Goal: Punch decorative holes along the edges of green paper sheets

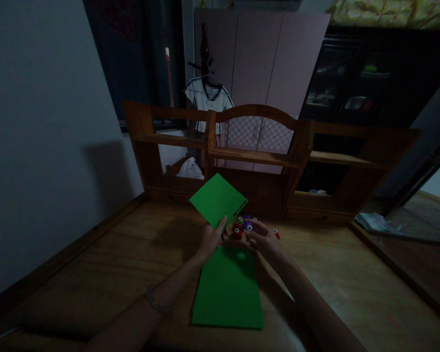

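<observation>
At the far end of a flat green rectangular board (229, 298), the left hand (209, 242) pinches a slotted green square card (216, 198), while the right hand (268, 243) seems to pinch a small purple googly-eyed ball (248, 224). Handling both appears the present step; the next move calls for steady fingertips.

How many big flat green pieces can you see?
2: the upper green piece, held near its lower corner by the left hand, and the lower green piece, flat on the table. More might hide underneath.
</observation>
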Demonstrator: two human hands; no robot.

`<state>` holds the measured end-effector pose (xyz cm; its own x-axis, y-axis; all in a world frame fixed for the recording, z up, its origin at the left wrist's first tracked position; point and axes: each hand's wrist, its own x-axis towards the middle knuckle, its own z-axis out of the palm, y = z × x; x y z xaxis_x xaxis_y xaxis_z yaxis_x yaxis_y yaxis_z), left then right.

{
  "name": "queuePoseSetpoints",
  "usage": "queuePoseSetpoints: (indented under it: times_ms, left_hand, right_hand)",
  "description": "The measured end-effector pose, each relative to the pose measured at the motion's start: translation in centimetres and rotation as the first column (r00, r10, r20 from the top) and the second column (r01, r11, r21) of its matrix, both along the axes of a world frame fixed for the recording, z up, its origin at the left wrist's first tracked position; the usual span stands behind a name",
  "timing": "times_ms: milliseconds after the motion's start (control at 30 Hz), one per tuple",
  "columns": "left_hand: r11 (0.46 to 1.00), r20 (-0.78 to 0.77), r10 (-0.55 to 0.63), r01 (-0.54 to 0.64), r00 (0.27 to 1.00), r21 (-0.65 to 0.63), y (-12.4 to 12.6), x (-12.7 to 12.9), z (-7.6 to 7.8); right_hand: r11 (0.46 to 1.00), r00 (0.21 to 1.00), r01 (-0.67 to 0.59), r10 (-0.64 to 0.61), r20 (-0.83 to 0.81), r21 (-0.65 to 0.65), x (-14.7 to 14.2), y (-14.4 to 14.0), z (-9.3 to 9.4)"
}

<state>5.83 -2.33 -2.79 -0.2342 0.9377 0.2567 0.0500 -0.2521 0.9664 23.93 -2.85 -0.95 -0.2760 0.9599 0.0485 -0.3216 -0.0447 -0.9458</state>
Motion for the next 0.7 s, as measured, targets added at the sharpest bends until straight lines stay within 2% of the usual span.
queuePoseSetpoints:
  times_ms: [333, 567, 700]
  left_hand:
    - [0.994, -0.112, -0.036, 0.048, 0.993, 0.102, -0.9, 1.0, 0.4]
    - [0.993, -0.136, -0.009, 0.025, 0.991, 0.117, -1.2, 1.3, 0.5]
    - [0.990, -0.148, 0.021, 0.000, 0.989, 0.143, -1.2, 1.2, 0.4]
  right_hand:
    - [0.999, 0.995, -0.046, 0.044, -0.093, -0.009, -1.0, -0.3, -0.8]
    - [1.000, 0.998, 0.011, -0.012, -0.067, -0.014, -1.0, 0.0, -1.1]
    - [1.000, 0.999, -0.005, 0.005, -0.040, 0.004, -1.1, -0.2, -0.9]
